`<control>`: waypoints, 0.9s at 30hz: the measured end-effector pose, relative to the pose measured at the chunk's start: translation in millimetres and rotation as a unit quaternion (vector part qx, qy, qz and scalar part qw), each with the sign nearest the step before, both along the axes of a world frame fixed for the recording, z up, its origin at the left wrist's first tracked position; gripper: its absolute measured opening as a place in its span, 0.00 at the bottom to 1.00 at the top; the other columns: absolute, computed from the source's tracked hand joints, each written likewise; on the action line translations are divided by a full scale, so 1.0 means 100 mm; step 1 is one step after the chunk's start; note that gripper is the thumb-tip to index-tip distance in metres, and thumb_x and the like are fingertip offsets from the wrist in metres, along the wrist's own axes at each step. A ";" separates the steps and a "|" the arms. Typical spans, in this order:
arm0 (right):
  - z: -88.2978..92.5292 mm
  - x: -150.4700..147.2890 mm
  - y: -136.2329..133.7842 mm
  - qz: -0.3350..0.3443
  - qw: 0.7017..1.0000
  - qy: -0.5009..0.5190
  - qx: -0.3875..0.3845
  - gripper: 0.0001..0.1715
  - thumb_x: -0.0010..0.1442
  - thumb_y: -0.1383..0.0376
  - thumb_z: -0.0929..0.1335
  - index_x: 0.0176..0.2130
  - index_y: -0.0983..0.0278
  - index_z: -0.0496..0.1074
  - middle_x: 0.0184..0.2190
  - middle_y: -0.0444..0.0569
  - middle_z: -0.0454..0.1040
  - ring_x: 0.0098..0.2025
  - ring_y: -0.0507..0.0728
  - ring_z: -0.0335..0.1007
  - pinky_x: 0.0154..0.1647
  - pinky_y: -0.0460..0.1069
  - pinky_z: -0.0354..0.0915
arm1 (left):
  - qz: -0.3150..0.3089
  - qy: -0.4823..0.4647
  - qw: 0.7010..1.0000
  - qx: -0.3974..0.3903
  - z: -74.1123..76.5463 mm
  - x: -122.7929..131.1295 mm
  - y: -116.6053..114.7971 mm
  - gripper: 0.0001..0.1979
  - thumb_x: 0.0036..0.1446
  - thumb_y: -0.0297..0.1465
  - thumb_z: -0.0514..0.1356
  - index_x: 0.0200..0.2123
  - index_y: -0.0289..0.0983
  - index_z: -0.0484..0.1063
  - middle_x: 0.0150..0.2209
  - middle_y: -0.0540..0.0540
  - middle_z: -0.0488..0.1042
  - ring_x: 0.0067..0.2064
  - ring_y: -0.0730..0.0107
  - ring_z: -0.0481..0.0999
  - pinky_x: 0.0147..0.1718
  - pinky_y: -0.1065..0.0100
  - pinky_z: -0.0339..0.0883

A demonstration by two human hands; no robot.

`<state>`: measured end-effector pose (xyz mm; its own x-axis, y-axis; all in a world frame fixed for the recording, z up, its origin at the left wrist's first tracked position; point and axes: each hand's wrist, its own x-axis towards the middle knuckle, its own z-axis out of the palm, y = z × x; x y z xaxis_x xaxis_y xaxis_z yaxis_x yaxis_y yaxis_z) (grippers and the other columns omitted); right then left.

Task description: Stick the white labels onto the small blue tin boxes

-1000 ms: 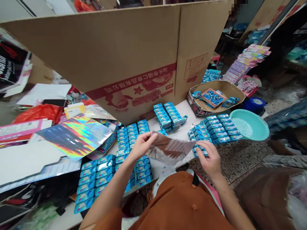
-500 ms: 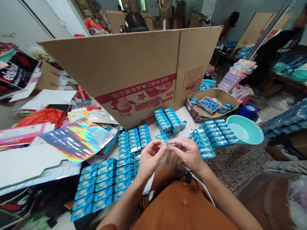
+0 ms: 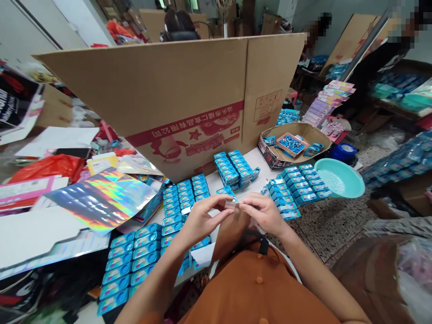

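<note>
On the near side of the tall cardboard panel (image 3: 189, 85), well apart from it: clear film (image 3: 229, 234), upper edge up at the fingertips, the rest hanging down before a brown shirt (image 3: 232, 294), whose colour shows through. Right hand (image 3: 266, 213), toward the panel's right end: thumb and forefinger pinching the film's top edge. Left hand (image 3: 202, 220), nearer the panel's left part: thumb and forefinger either side of the film's top, a gap between them; cannot tell whether they grip.

Bench (image 3: 265, 165), white, running up to the panel's foot. Near and left of the panel's foot, blue packs (image 3: 146, 245) in close rows, partly behind the left forearm. Left of the panel, an iridescent sheet (image 3: 101, 198) on a loose heap, red plastic bag (image 3: 50, 168) beyond it. Right of the panel's middle, near side, slanting rows of more packs (image 3: 300, 184); farther right, turquoise basin (image 3: 357, 191), small pale pieces inside. Close by the panel's foot, a stacked block (image 3: 232, 171) of the same. At the panel's right edge, low carton (image 3: 276, 163) holding a pink tray (image 3: 292, 146). Past that edge, fanned cards (image 3: 327, 103), pink and purple; beyond, a person (image 3: 374, 72) in dark clothing.
</note>
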<state>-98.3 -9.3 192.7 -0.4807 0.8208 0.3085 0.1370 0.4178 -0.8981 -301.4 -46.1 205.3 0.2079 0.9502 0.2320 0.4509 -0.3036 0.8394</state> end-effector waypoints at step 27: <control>0.03 -0.08 -0.05 -0.086 0.984 -0.048 0.145 0.07 0.60 0.64 0.68 0.40 0.59 0.75 0.36 0.46 0.77 0.41 0.55 0.70 0.45 0.52 0.65 | 0.153 -0.147 0.977 -0.024 -0.17 0.36 -0.13 0.06 0.54 0.33 0.62 0.33 0.39 0.79 0.34 0.45 0.78 0.36 0.67 0.76 0.36 0.69 0.68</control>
